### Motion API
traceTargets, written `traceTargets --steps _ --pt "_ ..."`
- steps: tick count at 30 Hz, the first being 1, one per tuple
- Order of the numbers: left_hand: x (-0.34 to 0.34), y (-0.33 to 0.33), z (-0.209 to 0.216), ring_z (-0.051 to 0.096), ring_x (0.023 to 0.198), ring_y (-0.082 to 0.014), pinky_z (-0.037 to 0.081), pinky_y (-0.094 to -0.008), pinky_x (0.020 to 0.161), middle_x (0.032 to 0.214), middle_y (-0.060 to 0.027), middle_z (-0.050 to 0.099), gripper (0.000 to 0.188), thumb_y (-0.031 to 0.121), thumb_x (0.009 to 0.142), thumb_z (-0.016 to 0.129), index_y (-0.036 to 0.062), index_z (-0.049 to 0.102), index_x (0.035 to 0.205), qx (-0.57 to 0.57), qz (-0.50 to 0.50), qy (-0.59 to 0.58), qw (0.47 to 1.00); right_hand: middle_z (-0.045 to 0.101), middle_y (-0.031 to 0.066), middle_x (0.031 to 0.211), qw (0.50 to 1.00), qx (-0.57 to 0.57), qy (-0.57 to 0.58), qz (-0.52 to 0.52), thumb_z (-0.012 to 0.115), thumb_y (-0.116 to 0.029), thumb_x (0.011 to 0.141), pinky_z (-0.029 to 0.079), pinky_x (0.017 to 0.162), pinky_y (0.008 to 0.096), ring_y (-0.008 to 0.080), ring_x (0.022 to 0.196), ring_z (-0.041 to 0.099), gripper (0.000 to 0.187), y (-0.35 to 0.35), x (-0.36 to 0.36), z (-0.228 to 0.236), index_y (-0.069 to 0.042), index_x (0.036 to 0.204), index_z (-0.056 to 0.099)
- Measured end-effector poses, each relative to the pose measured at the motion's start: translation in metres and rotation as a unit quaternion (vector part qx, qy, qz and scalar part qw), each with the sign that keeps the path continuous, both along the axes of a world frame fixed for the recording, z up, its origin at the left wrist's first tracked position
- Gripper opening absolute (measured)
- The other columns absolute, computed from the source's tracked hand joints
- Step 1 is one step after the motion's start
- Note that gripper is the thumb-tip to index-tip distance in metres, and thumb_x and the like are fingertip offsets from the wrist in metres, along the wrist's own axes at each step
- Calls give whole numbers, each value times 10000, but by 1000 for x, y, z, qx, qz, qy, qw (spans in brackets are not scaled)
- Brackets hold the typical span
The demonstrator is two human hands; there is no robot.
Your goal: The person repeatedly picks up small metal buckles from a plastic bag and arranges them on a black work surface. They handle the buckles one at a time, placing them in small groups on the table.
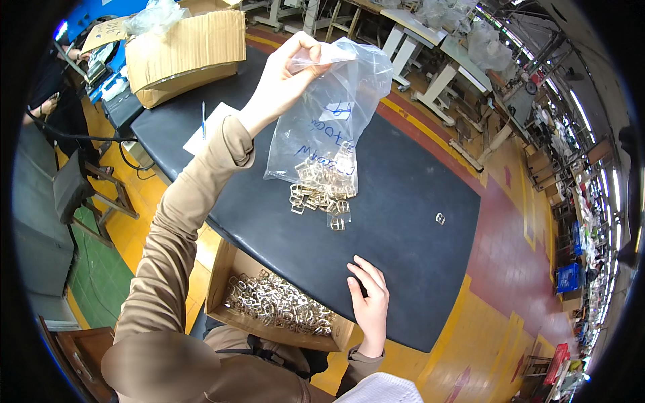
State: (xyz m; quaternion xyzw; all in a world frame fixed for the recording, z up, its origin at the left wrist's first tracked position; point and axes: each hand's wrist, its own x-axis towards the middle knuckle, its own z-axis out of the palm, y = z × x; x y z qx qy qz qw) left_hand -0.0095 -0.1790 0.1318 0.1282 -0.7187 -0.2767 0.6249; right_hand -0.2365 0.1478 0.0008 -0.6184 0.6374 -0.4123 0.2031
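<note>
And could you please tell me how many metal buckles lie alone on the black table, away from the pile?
1: a metal buckle near the right edge of the black table. The pile by the clear plastic bag may hide more.

The scene is evenly and fairly brightly lit. White glare is thrown by the tube lights [617, 195] from 2 to 4 o'clock. Highlights are caught on the clear bag [376, 67] at 12 o'clock and on the metal buckles [275, 302] at 7. The bench [416, 275] is sharply rendered, its edges bowed by the fisheye lens. A blurred patch [161, 366] is seen between 7 and 8; the corners are blackened.
</note>
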Motion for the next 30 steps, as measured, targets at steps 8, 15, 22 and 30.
traceTargets --steps 8,15,22,30 --pt "23 15 1 619 1014 -80 525 -264 892 1097 -22 693 232 -13 982 745 103 544 997 -58 43 64 995 724 143 1335 998 3 46 32 724 -45 952 514 1070 421 332 1247 658 244 -2 2 8 -25 1190 776" --pt "49 -4 -12 632 1021 -103 524 -267 905 1119 -47 688 220 11 1005 732 96 530 1019 19 39 123 991 665 150 1420 993 35 41 104 720 -69 976 508 1094 425 355 1299 621 256 -34 2 41 -28 1227 754" --pt "107 -1 -52 649 1012 -135 554 -299 911 1135 -76 645 175 94 1039 716 68 558 1111 33 307 201 930 656 170 1447 994 7 54 97 696 -38 974 467 1145 397 312 1362 620 328 -112 -17 47 -36 1301 724" --pt "140 38 -77 681 1111 -221 512 -353 1021 1218 -144 669 244 31 1048 678 89 451 1116 27 168 252 953 524 177 1585 986 -27 140 84 696 -122 1001 382 1215 481 401 1465 475 475 -152 1 0 -65 1466 616"
